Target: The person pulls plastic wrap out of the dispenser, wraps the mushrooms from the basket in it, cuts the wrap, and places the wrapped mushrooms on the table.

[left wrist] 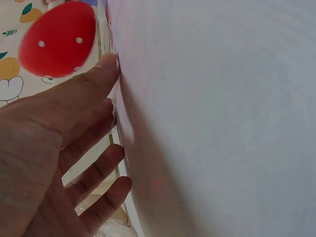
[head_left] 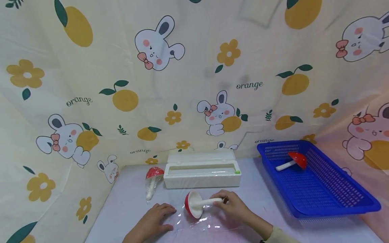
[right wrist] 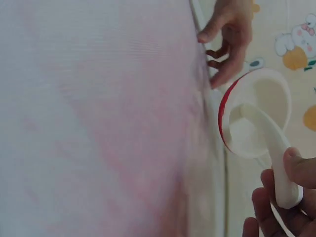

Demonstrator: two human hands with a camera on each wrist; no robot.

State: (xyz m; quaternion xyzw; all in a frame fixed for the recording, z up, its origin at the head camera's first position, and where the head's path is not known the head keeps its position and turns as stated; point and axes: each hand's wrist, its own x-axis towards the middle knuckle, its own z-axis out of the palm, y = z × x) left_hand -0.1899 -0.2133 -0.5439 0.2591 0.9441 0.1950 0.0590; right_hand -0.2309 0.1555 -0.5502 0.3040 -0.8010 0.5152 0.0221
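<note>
Patterned cloth (head_left: 188, 76) hangs behind a white bench (head_left: 121, 206). The right hand (head_left: 232, 206) pinches a red-capped mushroom (head_left: 199, 203) by its stem end, grip engaged, cap sideways over clear film (head_left: 206, 224). The left hand (head_left: 153, 217) has a relaxed grip, fingers extended at the film. Behind stands a white box (head_left: 202, 181); rightward, a blue basket (head_left: 319, 192).

Head view looks forward and down; close, sideways-turned wrist views share the held mushroom (head_left: 199, 204).

The red-capped mushroom (head_left: 201, 203) points sideways over clear film (head_left: 197, 226)
</note>
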